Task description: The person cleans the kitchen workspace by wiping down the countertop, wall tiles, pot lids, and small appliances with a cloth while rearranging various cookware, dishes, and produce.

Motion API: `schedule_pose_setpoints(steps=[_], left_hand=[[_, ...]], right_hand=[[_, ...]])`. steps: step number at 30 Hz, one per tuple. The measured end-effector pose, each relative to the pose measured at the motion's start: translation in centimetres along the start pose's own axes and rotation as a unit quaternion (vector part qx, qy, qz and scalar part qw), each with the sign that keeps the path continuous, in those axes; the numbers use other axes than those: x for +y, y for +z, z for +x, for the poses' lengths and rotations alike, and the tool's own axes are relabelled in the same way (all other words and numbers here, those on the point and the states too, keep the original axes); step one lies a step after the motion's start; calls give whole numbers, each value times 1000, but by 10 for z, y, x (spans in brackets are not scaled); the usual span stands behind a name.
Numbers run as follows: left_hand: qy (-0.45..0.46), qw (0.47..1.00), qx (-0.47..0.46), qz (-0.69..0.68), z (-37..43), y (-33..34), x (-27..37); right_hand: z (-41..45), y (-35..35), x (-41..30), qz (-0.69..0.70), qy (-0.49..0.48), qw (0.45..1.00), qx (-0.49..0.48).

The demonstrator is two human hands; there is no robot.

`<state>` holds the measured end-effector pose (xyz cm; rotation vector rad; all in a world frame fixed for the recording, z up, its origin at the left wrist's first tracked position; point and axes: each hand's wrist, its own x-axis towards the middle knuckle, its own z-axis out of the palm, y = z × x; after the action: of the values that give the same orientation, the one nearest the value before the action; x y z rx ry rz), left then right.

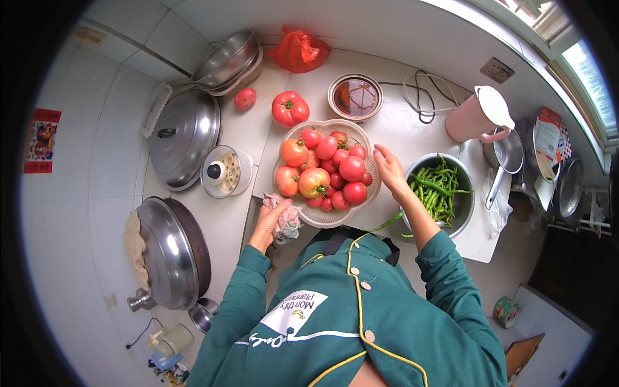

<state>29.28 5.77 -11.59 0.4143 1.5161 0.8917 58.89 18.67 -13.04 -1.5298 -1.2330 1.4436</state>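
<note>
In front of me, a scalloped plastic basket (323, 221) holds a heap of tomatoes (352, 168), some red, some orange-green. My left hand (267, 225) is shut on a crumpled pink and grey cloth (288, 226) at the basket's lower left, its thumb close to the rim. My right hand (390, 170) grips the right rim; its fingertips are partly hidden. To the right, a steel bowl (465, 203) contains long green chili peppers (436, 186), with one pepper hanging over the near edge. One large tomato (290, 109) lies on the counter behind the basket.
A pot of dark liquid (357, 96), a red plastic bag (300, 51) and a pink jug (476, 116) stand farther back. Left are a domed lid (186, 140), an egg cooker (226, 171) and a large lidded pan (169, 254). A saucepan (505, 152) sits right. Cables (420, 96) trail behind.
</note>
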Motion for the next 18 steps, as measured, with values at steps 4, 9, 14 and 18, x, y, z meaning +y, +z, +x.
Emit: schedule_pose_setpoints(steps=[4, 9, 14, 18], left_hand=[[-19, 999, -14, -33, 3, 8, 7], [55, 995, 23, -79, 8, 0, -15], [70, 988, 88, -107, -8, 1, -23], [83, 977, 111, -160, -40, -24, -46]], right_hand=[[20, 11, 4, 125, 70, 990, -12], [18, 34, -1, 126, 81, 988, 48], [-8, 45, -16, 158, 87, 981, 76], [-39, 68, -32, 203, 55, 978, -5]])
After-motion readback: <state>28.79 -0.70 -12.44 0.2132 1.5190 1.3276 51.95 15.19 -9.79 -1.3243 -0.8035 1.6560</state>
